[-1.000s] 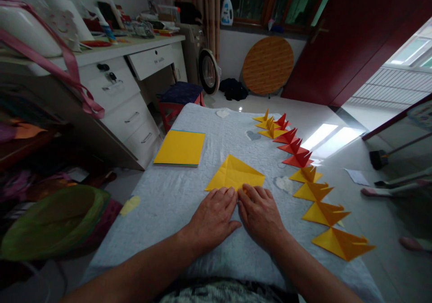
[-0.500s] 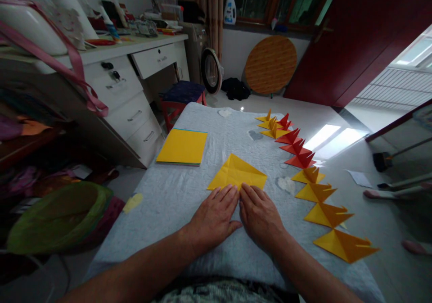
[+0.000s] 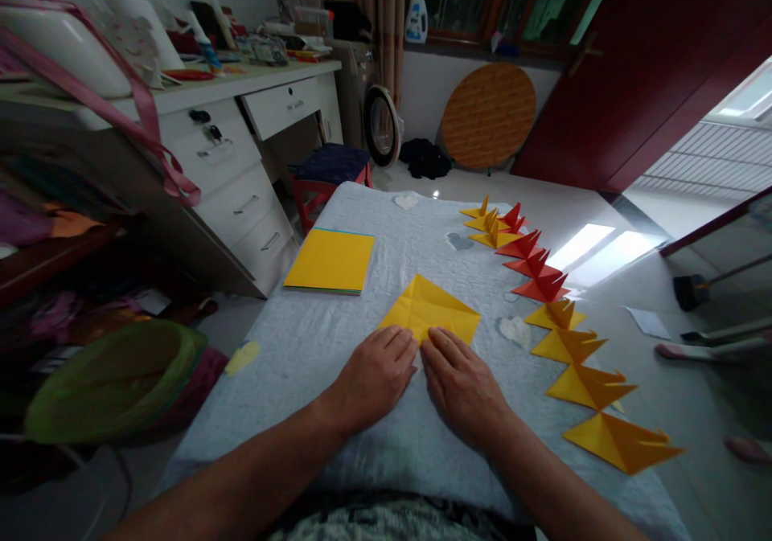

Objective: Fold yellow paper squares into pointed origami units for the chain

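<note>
A yellow sheet of origami paper (image 3: pixel 422 304) lies on the cloth-covered table, one corner pointing away from me and crease lines across it. At its near left edge, my left hand (image 3: pixel 377 372) is closed, its bent fingers on the paper and the thumb tucked in. Right beside it, my right hand (image 3: pixel 461 376) lies open with its fingers flat on the near edge. The fingers hide the sheet's near side. A stack of square paper (image 3: pixel 330 261), yellow on top, sits beyond my left hand. Folded yellow pieces (image 3: pixel 594 384) and folded red pieces (image 3: pixel 534 264) form a line on the right.
The light grey tablecloth (image 3: pixel 289 396) has heart patches. A white desk (image 3: pixel 229 155) with drawers stands at the left, above a green-rimmed basket (image 3: pixel 114 380). Farther off are a stool (image 3: pixel 331 163), an open washing machine door (image 3: pixel 383 127) and a round wooden board (image 3: pixel 488 115).
My left hand has shifted slightly left along the paper's near edge. Its fingers are more bent and its thumb has drawn in. My right hand stays flat on the paper, moved slightly left.
</note>
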Motion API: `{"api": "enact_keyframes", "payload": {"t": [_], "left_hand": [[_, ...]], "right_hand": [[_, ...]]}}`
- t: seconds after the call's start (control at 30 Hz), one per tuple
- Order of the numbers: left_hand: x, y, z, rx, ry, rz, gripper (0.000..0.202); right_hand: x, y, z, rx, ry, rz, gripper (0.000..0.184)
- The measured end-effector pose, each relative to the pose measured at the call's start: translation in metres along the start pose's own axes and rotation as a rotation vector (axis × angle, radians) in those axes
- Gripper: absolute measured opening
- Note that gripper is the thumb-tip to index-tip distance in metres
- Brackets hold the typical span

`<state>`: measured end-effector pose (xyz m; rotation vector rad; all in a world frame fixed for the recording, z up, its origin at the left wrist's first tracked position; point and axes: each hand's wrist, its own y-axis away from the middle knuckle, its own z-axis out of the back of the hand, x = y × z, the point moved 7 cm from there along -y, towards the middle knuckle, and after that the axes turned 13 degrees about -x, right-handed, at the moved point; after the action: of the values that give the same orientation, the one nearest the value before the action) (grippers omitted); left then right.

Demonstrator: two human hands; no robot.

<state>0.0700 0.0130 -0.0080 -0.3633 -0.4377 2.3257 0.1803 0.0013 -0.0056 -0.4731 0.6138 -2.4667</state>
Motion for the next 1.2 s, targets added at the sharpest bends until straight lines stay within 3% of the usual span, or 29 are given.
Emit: {"api": "enact_keyframes", "payload": {"t": [0.3, 0.63, 0.9, 1.2], "left_hand": [[-0.012, 0.013, 0.001, -0.126, -0.113, -0.088, 0.034], [-0.008, 0.022, 0.002, -0.061, -0.101, -0.014, 0.043], [0.005, 0.036, 0.000, 0.004, -0.012, 0.061, 0.061], [0.018, 0.046, 0.004, 0.067, -0.034, 0.102, 0.064]], "right_hand": [[0.003, 0.000, -0.001, 0.038, 0.027, 0.010, 0.036], [0.002, 0.002, -0.006, 0.056, 0.051, 0.030, 0.038], [0.002, 0.002, -0.005, 0.055, 0.067, 0.030, 0.039], [0.001, 0.001, -0.007, 0.091, 0.070, 0.027, 0.041]]}}
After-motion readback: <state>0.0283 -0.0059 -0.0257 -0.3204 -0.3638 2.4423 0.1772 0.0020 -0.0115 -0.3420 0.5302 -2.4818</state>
